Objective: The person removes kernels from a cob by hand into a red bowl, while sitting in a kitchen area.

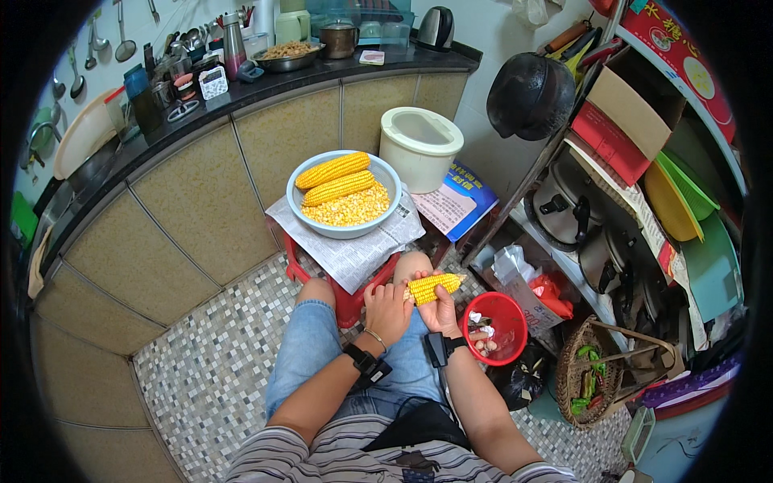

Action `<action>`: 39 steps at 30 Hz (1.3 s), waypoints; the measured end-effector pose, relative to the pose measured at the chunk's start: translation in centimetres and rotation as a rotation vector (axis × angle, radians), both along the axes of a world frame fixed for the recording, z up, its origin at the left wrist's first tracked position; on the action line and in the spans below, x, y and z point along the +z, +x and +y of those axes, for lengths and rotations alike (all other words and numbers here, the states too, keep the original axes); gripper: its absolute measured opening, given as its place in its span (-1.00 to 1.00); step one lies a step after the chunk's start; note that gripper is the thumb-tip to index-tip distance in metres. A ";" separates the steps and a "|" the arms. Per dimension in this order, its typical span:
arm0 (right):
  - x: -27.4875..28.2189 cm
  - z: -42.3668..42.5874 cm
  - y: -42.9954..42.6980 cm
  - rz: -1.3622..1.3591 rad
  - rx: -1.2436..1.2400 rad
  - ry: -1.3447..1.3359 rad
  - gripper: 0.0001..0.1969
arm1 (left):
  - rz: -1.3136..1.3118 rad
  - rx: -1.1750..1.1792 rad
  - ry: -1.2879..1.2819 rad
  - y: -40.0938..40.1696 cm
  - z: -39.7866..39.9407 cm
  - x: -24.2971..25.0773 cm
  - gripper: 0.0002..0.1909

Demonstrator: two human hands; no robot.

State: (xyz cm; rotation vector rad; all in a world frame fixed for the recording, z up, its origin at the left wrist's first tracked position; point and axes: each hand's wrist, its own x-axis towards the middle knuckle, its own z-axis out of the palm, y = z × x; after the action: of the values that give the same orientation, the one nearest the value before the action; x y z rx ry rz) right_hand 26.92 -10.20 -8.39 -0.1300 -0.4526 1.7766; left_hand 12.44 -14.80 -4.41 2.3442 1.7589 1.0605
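Observation:
An ear of yellow corn [433,288] is held sideways above my lap. My right hand [442,315] supports it from below, with the thumb on its near side. My left hand [386,313] grips its left end with bent fingers, and a pale bare patch shows there. Beyond my knees, a light blue basin [345,232] holds two whole ears of corn [338,179] and many loose kernels [350,208]. The basin stands on newspaper [356,261] spread over a red plastic stool [345,308].
Right of my knees stands a red bucket [512,329] with scraps inside. A white lidded bin [416,154] is behind the basin. Along the wall runs a dark countertop [266,90] with kitchenware. On the right are a shelf rack with pots [564,193] and a wicker basket [570,368] holding peppers.

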 end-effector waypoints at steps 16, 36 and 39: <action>-0.4 -0.1 0.2 0.027 -0.029 -0.034 -0.65 | -0.227 -0.124 0.144 0.0 0.0 1.6 -0.76; -0.2 -0.1 0.1 0.048 -0.014 -0.038 -0.65 | -0.238 -0.169 0.169 -0.4 0.4 0.7 -0.85; -0.2 -0.1 0.1 0.041 -0.014 -0.021 -0.63 | -0.247 -0.176 0.179 -0.3 0.5 0.5 -0.85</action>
State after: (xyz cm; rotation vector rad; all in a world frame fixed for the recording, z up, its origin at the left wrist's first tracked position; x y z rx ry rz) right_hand 26.99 -10.33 -8.57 -0.1110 -0.4027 1.7675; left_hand 12.14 -14.25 -3.87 2.2899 1.3990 1.4558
